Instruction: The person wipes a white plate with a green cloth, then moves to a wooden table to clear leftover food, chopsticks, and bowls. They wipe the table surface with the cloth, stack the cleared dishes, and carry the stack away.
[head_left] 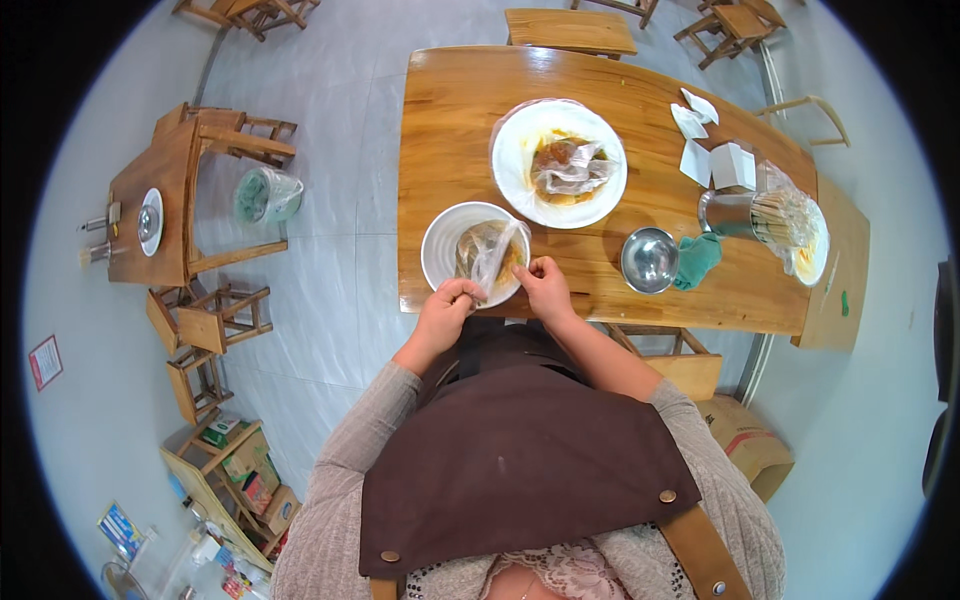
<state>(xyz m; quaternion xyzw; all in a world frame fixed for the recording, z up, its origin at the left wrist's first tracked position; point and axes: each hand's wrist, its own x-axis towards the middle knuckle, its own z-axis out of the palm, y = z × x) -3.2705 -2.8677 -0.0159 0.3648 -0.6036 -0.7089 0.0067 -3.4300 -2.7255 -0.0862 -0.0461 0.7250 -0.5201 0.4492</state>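
A white bowl (440, 245) stands near the front left edge of the wooden table, with a clear plastic bag (488, 250) and brownish food remains inside it. My left hand (448, 318) is closed in a pinch on the bag at the bowl's near side. My right hand (545, 290) is at the bowl's right rim, thumb and fingers pinched on the edge of the same bag. Beyond the bowl lies a white plate (512, 135) holding sauce and a crumpled clear plastic bag (578, 172).
To the right sit a metal bowl (650, 260), a green cloth (698, 260), a metal holder (728, 213) full of chopsticks (775, 217), a tissue box (733, 166) and crumpled tissues (690, 120). A lined bin (268, 195) stands left, beside another table (150, 215) with stools.
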